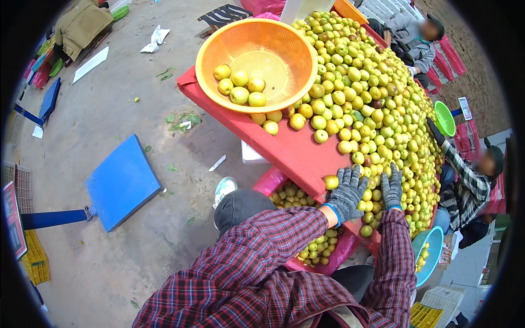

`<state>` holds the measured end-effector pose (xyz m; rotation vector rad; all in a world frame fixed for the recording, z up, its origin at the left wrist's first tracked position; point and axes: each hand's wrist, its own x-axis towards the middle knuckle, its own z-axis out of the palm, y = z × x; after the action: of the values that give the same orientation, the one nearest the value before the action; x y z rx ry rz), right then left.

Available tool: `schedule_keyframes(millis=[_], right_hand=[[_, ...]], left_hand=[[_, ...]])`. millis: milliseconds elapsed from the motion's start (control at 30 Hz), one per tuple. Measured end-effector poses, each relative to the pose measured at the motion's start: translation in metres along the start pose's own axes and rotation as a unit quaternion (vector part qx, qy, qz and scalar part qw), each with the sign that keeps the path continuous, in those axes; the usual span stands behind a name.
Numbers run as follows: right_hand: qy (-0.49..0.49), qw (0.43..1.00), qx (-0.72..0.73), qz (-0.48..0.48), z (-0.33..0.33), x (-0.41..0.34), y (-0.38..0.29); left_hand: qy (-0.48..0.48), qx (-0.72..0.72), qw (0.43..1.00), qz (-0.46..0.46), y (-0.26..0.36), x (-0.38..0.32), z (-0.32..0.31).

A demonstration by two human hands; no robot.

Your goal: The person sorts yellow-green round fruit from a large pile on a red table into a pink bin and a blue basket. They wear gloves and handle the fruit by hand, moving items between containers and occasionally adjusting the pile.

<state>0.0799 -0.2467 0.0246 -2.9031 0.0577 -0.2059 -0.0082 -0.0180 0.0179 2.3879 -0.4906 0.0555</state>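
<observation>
A large heap of round yellow-green fruit [369, 94], which look like jujubes, spreads over a table covered in red cloth [295, 147]. My left hand [348, 192], in a grey knit glove with a blue cuff, rests palm down at the near edge of the heap with its fingers apart. One loose fruit [330, 182] lies just left of its fingertips. My right hand [392, 187], gloved alike, lies flat against fruit a short way to the right. The palms hide whatever is under them. An orange plastic colander [283, 88] holding several fruits stands on the table's left end.
Pink-lined containers of fruit [318, 248] sit below the table edge by my legs. A blue platform scale [123, 184] stands on the floor at left. Two people [463, 176] sit across the heap. A light-blue basket [430, 254] and a green basin [445, 119] are at right.
</observation>
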Motion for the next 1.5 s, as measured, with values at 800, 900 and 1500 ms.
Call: schedule_keyframes(millis=[800,900,1500], right_hand=[[0.123,0.992,-0.019,0.028,-0.018,-0.111,0.088],[0.177,0.983,0.047,0.015,-0.016,-0.106,0.099],[-0.015,0.992,0.097,0.074,-0.04,-0.118,0.072]], left_hand=[[0.046,-0.03,0.995,0.079,-0.006,0.019,0.026],[0.067,-0.032,0.993,0.091,-0.007,0.02,0.028],[0.116,-0.152,0.981,0.029,-0.011,0.009,0.023]])
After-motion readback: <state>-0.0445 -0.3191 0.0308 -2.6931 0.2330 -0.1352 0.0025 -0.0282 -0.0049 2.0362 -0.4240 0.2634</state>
